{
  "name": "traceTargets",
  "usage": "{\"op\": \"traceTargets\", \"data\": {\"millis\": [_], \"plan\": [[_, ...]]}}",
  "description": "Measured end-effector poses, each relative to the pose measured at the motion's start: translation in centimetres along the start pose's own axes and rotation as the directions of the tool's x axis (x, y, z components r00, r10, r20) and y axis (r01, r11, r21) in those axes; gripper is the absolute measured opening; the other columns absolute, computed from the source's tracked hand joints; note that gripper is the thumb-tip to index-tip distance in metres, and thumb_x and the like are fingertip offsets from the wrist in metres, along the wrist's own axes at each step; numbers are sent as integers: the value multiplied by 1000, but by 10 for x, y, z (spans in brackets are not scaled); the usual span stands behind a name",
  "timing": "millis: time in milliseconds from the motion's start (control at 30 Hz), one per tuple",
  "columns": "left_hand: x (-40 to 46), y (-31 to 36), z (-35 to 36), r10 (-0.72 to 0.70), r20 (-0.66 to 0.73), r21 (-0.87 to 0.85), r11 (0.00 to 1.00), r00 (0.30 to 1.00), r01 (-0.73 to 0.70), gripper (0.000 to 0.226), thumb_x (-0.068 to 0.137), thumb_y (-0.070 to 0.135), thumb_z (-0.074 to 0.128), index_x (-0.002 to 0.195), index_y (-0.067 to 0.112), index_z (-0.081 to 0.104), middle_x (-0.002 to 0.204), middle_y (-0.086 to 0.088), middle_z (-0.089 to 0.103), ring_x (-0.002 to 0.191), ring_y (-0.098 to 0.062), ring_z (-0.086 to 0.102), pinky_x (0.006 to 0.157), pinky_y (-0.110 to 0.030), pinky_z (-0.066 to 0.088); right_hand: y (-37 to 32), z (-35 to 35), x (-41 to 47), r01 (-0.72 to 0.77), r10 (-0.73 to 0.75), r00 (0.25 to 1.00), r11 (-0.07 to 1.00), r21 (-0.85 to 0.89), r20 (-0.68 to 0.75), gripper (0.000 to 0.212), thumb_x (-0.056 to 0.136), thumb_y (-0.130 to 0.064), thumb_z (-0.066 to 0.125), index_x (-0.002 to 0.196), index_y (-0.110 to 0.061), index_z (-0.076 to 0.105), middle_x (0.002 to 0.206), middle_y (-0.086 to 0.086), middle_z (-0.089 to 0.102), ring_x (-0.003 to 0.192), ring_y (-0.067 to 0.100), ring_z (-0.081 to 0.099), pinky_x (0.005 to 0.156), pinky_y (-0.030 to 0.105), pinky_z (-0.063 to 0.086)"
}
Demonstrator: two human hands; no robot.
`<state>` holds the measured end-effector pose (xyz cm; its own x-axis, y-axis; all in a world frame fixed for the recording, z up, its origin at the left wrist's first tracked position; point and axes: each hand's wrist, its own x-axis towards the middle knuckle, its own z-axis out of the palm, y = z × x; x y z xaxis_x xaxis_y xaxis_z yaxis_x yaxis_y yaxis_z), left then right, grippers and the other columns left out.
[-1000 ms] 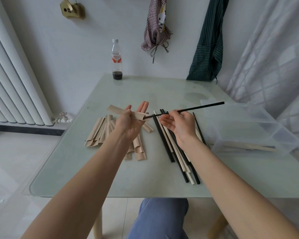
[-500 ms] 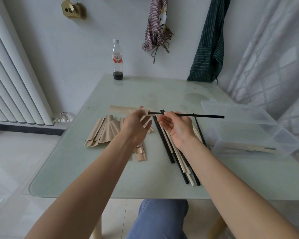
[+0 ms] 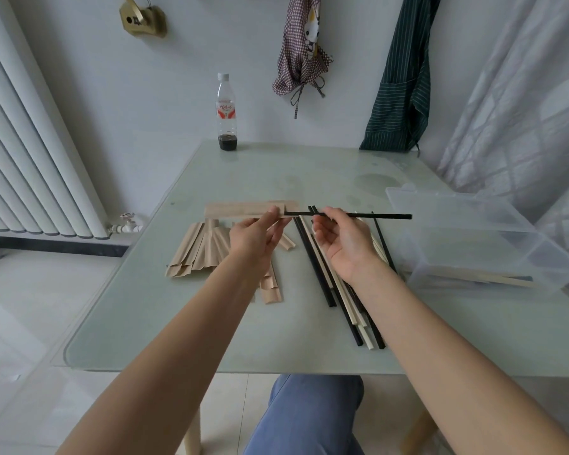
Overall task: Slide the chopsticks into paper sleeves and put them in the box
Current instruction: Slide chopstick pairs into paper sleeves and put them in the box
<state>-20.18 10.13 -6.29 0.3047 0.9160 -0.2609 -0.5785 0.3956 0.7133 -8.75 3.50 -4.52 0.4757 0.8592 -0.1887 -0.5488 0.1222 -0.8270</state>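
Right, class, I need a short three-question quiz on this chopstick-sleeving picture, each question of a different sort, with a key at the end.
1. True or false: the left hand pinches a paper sleeve held level above the table.
2. Which does the right hand hold? A) a pale chopstick B) a black chopstick C) the bottle
3. Fill in: the clear plastic box sits on the ___ side of the table.

Key: 1 true; 2 B; 3 right.
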Motion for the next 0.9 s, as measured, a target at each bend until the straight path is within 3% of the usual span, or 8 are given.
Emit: {"op": "traceTargets", "data": {"millis": [67, 233, 400, 600, 733, 900], "plan": [[0, 0, -1, 2, -6, 9, 1000, 1000, -2, 7, 87, 2, 62, 86, -5, 59, 81, -12, 67, 62, -16, 71, 54, -15, 54, 0, -3, 2, 14, -14, 999, 1000, -1, -35, 18, 91, -2, 54, 74, -5, 58, 56, 4, 62, 44, 7, 59, 44, 14, 48], [-5, -4, 3, -15, 8, 27, 1000, 1000, 15, 7, 86, 1, 63, 84, -3, 58, 68, -7, 69, 63, -16, 71, 54, -15, 54, 8, 1, 1, -19, 20, 999, 999, -45, 25, 16, 91, -5, 56, 76, -7, 59, 56, 2, 63, 47, 7, 59, 46, 14, 48], [-3, 5, -6, 18, -18, 2, 1000, 1000, -18, 18, 86, 2, 63, 100, -7, 57, 89, -15, 67, 64, -16, 71, 58, -16, 56, 1, -5, 4, 5, -3, 998, 1000, 28, -68, 15, 92, -4, 55, 77, -6, 56, 67, 7, 57, 54, 9, 55, 46, 13, 47], [-7, 5, -5, 8, -17, 10, 1000, 1000, -7, 11, 86, 3, 63, 93, -5, 58, 84, -11, 67, 67, -17, 71, 57, -15, 55, 7, 1, 2, -8, 8, 1000, 1000, -2, -3, 15, 91, -9, 57, 76, -7, 59, 60, 4, 61, 47, 7, 57, 46, 15, 47], [-6, 10, -9, 14, -18, 20, 1000, 1000, -14, 21, 86, 4, 64, 102, -8, 59, 91, -15, 68, 69, -18, 72, 59, -16, 56, 4, -3, 4, 16, -13, 997, 999, 47, -71, 15, 90, -5, 57, 75, -6, 58, 65, 6, 59, 48, 7, 56, 46, 13, 47], [-8, 5, -8, -8, -14, 42, 999, 1000, 8, 16, 85, 2, 65, 97, -6, 59, 87, -13, 67, 65, -16, 72, 57, -15, 55, 13, 1, 3, -5, 8, 999, 998, -66, 51, 14, 91, -6, 58, 77, -8, 60, 58, -1, 63, 49, 4, 59, 48, 13, 48]]}}
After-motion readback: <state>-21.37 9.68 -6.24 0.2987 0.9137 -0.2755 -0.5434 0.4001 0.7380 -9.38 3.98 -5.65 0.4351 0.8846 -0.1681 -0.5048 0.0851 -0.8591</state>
